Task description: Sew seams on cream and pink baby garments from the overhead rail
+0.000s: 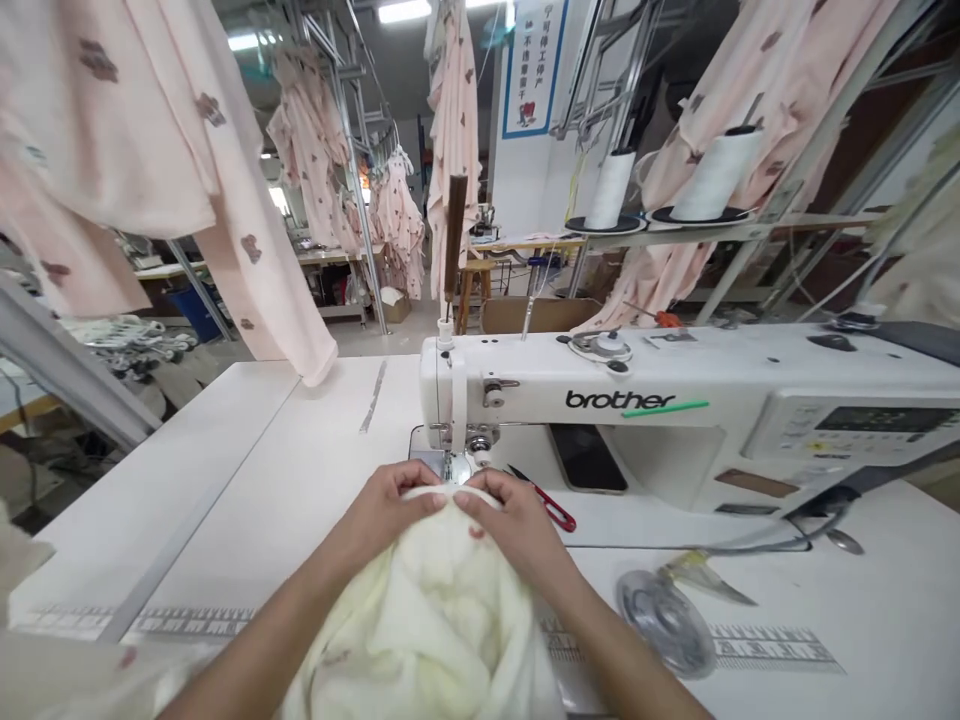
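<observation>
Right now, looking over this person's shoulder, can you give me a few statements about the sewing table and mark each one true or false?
1. Both the left hand and the right hand grip the cream cloth just in front of the needle. True.
2. The sewing machine is black. False: it is white.
3. Red-handled snips lie on the table to the right of the right hand. True.
4. The hanging garments are blue. False: they are pale pink with small dark patches.
</observation>
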`<state>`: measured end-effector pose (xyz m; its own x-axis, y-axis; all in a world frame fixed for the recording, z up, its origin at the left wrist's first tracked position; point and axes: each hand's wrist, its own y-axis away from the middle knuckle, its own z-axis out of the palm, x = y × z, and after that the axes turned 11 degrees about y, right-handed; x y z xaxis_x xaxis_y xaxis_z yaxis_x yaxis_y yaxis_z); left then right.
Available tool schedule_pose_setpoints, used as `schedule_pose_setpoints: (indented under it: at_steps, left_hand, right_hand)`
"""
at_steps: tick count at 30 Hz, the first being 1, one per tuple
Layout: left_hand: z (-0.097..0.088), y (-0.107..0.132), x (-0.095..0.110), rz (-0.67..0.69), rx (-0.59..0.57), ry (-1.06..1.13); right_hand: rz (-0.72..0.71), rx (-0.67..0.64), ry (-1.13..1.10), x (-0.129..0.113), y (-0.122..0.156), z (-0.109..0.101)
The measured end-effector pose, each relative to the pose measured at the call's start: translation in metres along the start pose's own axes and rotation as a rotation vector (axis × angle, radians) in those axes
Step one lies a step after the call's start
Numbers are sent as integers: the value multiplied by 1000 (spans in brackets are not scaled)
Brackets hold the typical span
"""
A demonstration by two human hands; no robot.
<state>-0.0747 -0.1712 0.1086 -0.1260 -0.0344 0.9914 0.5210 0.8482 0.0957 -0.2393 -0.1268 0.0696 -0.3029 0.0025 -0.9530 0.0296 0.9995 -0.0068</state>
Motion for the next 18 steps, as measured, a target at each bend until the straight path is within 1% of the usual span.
schedule_pose_setpoints:
  at_steps: [2, 4, 7, 10, 13, 18]
  left_hand:
    - [-4, -16, -7, -53, -22, 16]
    - [-7, -29, -17, -87, -6, -58]
    - [-10, -41, -34, -104, 58, -226]
    - [-8, -49, -45, -99, 159, -390]
    - [-4, -56, -47, -117, 211, -497]
    - [3, -66, -41, -173, 227, -571]
  right_hand:
    - [44, 2, 33, 7, -13, 1]
    - [106, 3, 111, 13, -26, 1]
    - [187, 6, 311, 20, -43, 4]
    - [215, 28, 521, 20, -55, 8]
    - [233, 71, 672, 20, -60, 10]
    - [264, 104, 822, 22, -61, 9]
